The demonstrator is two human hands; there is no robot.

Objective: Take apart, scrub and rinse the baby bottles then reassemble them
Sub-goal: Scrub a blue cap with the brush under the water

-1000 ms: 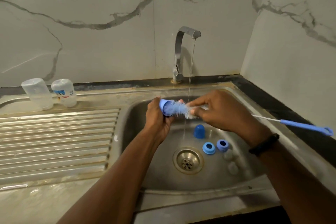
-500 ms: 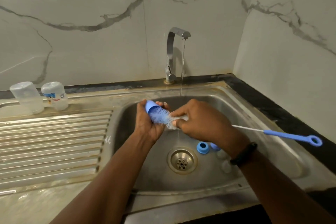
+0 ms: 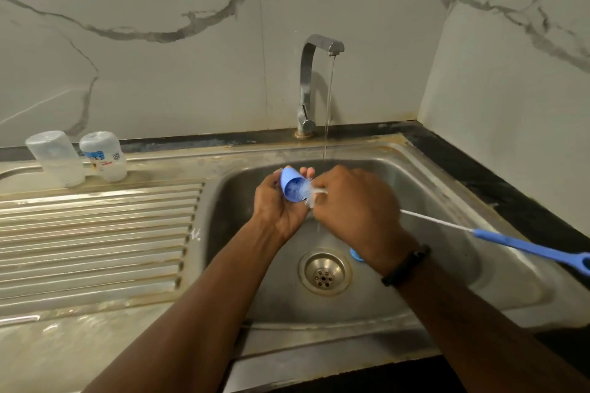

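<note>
Change since the earlier frames: brush head now driven deeper into the cap, only a fringe of bristles left outside its mouth.

Left hand (image 3: 278,204) — curled round a blue bottle cap (image 3: 291,184), mouth turned toward the right hand.
Right hand (image 3: 352,201) — pinching the bottle brush (image 3: 523,246) close to its bristles; the wire and blue handle trail out past the right wrist.
Tap (image 3: 314,80) — running, its stream falling just beyond the hands into the sink (image 3: 447,210).
Two bottle bodies (image 3: 76,156) — upturned on the worktop, well to the left of the left hand.
Blue ring (image 3: 355,254) — beneath the right wrist, mostly hidden.

Step in hand, as judged: scrubbing the cap. Next move likely calls for withdrawing the brush and rinsing the cap under the stream.
</note>
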